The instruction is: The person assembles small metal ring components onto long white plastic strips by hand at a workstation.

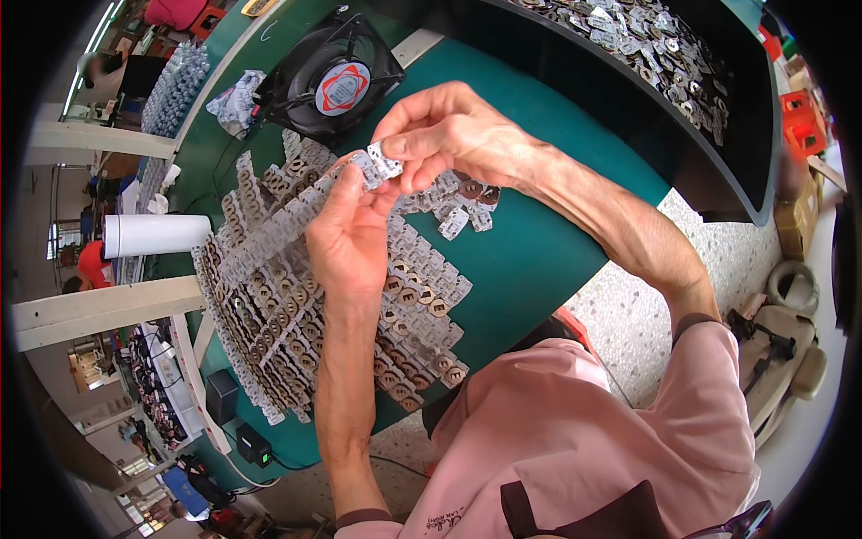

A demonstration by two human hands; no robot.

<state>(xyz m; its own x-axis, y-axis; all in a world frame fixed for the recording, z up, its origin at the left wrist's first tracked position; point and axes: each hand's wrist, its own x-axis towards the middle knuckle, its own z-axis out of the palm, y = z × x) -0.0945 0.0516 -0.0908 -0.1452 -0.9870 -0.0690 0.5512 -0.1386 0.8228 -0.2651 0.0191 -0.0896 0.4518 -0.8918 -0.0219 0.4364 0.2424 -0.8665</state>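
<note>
My left hand [348, 238] is closed, its thumb pressing on a small silver stamped metal plate [364, 168]. Close against that plate, my right hand [458, 135] pinches another small metal plate [386, 162] between thumb and fingers. A row of similar plates [287, 220] runs down and left from my left hand; whether it is held or lies on the others I cannot tell. Beneath my hands, many overlapping rows of metal plates [409, 301] with brown round centres cover the green table [530, 256]. Several loose plates [453, 223] lie just right of my left hand.
A black fan [346, 85] stands at the table's back. A black bin [718, 180] at upper right holds a heap of metal parts [660, 45]. On the left are a white roll [157, 235] and beams [108, 310]. A black adapter [254, 445] lies near the left edge.
</note>
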